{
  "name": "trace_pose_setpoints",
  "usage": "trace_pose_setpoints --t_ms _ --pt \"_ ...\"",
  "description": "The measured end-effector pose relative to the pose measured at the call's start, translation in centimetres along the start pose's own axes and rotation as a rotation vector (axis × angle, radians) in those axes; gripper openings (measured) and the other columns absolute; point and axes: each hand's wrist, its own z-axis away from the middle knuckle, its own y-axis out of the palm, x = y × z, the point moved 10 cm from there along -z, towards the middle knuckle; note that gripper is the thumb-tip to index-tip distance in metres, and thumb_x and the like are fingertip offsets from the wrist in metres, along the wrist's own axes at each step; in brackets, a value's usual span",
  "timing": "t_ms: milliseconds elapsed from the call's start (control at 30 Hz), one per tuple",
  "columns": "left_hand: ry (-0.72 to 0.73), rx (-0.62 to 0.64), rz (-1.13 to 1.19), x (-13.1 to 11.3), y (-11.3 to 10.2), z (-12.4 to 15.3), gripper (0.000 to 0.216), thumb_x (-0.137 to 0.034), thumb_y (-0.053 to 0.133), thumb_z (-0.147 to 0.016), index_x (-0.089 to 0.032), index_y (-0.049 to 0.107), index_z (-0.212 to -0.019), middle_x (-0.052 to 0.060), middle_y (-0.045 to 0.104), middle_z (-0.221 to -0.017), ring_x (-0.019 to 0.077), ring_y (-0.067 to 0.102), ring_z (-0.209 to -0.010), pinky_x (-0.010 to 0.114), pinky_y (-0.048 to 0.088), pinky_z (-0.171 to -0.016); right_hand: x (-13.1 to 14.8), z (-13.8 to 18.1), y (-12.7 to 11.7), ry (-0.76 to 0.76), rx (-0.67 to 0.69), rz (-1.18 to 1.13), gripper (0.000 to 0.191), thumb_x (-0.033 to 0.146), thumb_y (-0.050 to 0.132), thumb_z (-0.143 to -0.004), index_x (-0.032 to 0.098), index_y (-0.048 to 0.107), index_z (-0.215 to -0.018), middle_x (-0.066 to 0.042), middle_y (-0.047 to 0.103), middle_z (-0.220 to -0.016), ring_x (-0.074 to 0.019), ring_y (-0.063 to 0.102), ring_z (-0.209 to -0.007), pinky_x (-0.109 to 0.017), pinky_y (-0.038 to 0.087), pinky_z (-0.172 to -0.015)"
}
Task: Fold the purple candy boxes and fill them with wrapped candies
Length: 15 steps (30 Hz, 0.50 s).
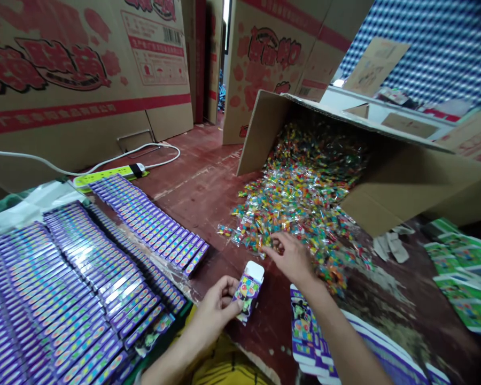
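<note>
My left hand grips a small purple candy box, printed with a colourful picture; its white top flap stands up. My right hand is at the near edge of a heap of small clear candy packets, filled with bright coloured sweets. Its thumb and forefinger are curved with a gap between them, and I see no packet held there. The heap spills out of a cardboard carton lying on its side. Beneath my right forearm lie flat purple box blanks, partly hidden by the arm.
Rows of filled-looking purple boxes stand packed at the left, with another row behind. A yellow-green power strip with a white cable lies beyond them. Green printed packs lie at the right. Large cartons wall the back of the red-brown table.
</note>
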Motion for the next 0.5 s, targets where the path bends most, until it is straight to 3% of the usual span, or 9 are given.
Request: trace_pose_setpoints --t_ms 67,133,200,367,500 --pt "0.010 0.010 0.011 -0.3 0.3 0.1 0.036 -0.033 0.076 -0.073 -0.016 0.060 -0.100 0.001 0.062 -0.088 0.0133 0.057 -0.074 0.021 0.043 -0.065 1.1 0.4 0.9 -0.025 0.017 0.010 0.025 0.037 0.074 -0.078 0.023 0.066 -0.097 -0.008 0.067 -0.097 -0.0275 0.060 -0.094 -0.033 0.046 -0.074" --pt "0.008 0.030 0.012 -0.5 0.4 0.2 0.040 -0.034 0.075 -0.074 -0.016 0.060 -0.106 0.003 0.064 -0.093 0.0163 0.059 -0.081 0.024 0.045 -0.071 1.6 0.5 1.5 -0.026 0.017 0.001 0.015 0.031 0.072 -0.080 0.023 0.066 -0.091 -0.009 0.065 -0.096 -0.0286 0.058 -0.096 -0.034 0.045 -0.076" --pt "0.012 0.039 -0.022 -0.8 0.3 0.4 0.037 -0.037 0.073 -0.078 -0.015 0.062 -0.104 0.005 0.065 -0.094 0.0173 0.059 -0.082 0.024 0.045 -0.074 1.3 0.3 1.7 -0.008 0.010 -0.031 0.004 0.024 0.064 -0.086 0.022 0.066 -0.083 -0.007 0.064 -0.088 -0.0257 0.058 -0.088 -0.033 0.044 -0.074" --pt "0.079 -0.019 -0.159 -2.0 -0.6 0.2 0.032 -0.042 0.063 -0.087 -0.013 0.064 -0.099 0.003 0.063 -0.088 0.0152 0.056 -0.077 0.023 0.042 -0.069 -0.5 -0.2 0.8 0.038 0.012 -0.172 0.015 0.023 0.058 -0.088 0.022 0.064 -0.074 -0.002 0.061 -0.077 -0.0182 0.058 -0.069 -0.028 0.044 -0.065" --pt "0.120 -0.045 -0.287 -2.1 -0.7 -0.5 0.029 -0.041 0.060 -0.089 -0.013 0.061 -0.098 0.003 0.061 -0.084 0.0144 0.056 -0.072 0.022 0.042 -0.064 -1.0 0.3 -0.9 0.092 -0.006 -0.315 0.017 0.029 0.051 -0.093 0.021 0.059 -0.080 -0.006 0.065 -0.097 -0.0188 0.063 -0.082 -0.024 0.048 -0.064"
